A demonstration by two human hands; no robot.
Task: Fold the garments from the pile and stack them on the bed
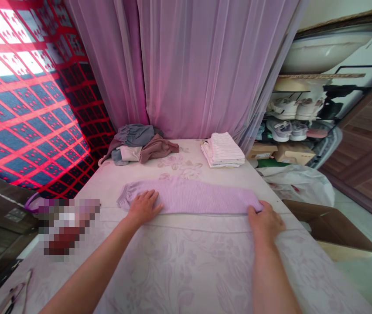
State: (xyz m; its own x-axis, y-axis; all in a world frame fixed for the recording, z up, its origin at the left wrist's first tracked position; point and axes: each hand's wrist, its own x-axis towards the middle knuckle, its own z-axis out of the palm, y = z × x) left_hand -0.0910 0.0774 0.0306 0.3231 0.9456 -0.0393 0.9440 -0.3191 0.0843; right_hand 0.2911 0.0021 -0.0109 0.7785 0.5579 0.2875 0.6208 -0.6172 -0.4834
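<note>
A lilac ribbed garment (pixel 189 197) lies folded into a long strip across a mattress with a pale floral sheet (pixel 179 270). My left hand (pixel 143 207) rests flat on the garment's left half, fingers spread. My right hand (pixel 266 220) sits at the garment's right end, fingers over the fold; any pinch there is hidden. Farther back on the bed stand a stack of folded white striped clothes (pixel 222 150) and a loose heap of grey and brown clothes (pixel 136 144).
Sheer pink curtains (pixel 186 65) hang behind the bed, and a red-and-blue patterned cloth (pixel 25 113) covers the left. A pixelated patch (pixel 68 224) hides something on the bed's left side. Shoes sit on a rack (pixel 290 113), above cardboard boxes (pixel 280 152). An open carton (pixel 329 226) stands beside the bed's right edge.
</note>
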